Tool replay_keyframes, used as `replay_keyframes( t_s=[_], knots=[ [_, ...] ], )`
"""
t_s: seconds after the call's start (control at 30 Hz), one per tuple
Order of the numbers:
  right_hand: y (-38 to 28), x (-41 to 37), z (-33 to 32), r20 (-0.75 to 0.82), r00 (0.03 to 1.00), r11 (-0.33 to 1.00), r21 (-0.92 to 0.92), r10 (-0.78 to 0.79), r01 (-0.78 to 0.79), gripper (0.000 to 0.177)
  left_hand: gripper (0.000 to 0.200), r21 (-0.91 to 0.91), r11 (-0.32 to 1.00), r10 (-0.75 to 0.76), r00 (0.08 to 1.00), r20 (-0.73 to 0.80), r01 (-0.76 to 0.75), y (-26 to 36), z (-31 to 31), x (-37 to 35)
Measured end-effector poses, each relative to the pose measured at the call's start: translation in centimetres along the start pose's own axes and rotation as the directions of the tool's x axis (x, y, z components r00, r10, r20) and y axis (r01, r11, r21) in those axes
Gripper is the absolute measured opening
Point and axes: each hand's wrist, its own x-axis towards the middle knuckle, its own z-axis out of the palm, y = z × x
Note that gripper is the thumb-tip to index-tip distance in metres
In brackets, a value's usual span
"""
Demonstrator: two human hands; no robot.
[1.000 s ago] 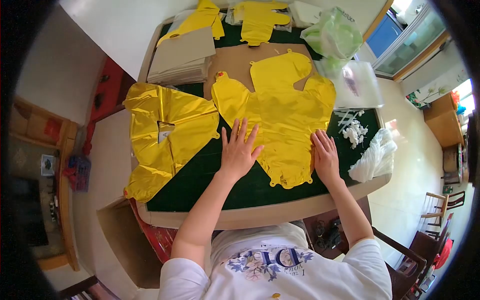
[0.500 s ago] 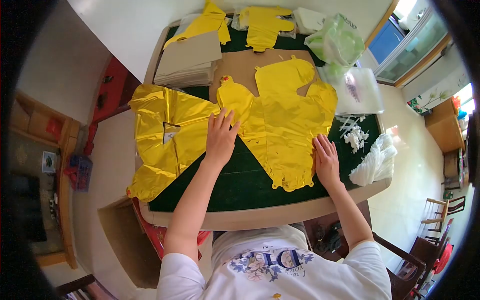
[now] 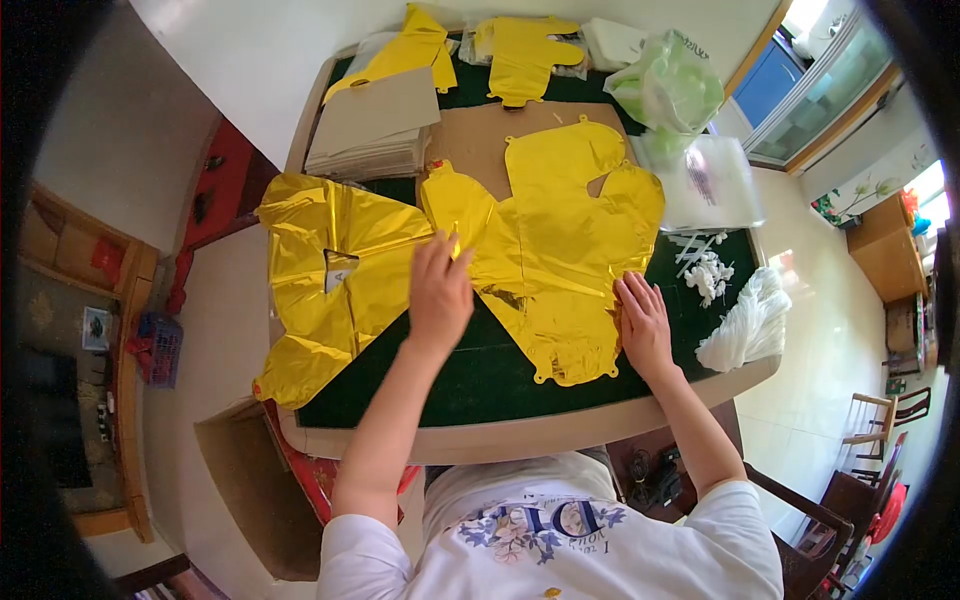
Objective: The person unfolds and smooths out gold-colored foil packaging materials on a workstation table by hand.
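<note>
Two flat gold foil balloons lie on the green tabletop. The left foil balloon is wrinkled and has a small triangular hole. Its right end meets the broad right foil balloon, which has rounded lobes and small tabs along its edge. Over the spot where the two meet, my left hand is slightly blurred, its fingers loosely bent and apart, with nothing seen in them. My right hand rests at the right balloon's lower right edge, fingers stretched out over the foil.
A stack of cardboard sheets sits at the back left, near more gold foil. Toward the right are a green-white plastic bag, clear plastic sleeves, white sticks and cups, and a bundled white bag.
My left hand has shifted slightly down and its fingers have bent and come up from lying flat. Creases show in the foil beside it. My right hand stays at the balloon's edge.
</note>
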Motion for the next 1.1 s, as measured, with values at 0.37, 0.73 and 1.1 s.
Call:
replay_keyframes(
  t_s=[0.37, 0.73, 1.1],
  knots=[
    [-0.1, -0.1, 0.0, -0.024, 1.000, 1.000, 0.012, 0.013, -0.012, 0.039, 0.053, -0.191, 0.955, 0.286, 0.883, 0.371, -0.229, 7.5, 3.9, -4.2],
    [-0.1, 0.0, -0.6, -0.050, 0.995, 0.988, 0.136, 0.086, -0.078, 0.040, 0.052, -0.147, 0.980, 0.176, 0.941, 0.289, -0.138, 6.8, 2.3, -3.1],
    [1.8, 1.1, 0.4, 0.019, 0.994, 0.994, 0.032, 0.108, -0.108, 0.041, 0.052, 0.108, 0.994, -0.053, 0.939, 0.339, 0.017, 2.5, 3.1, -3.3]
  ],
)
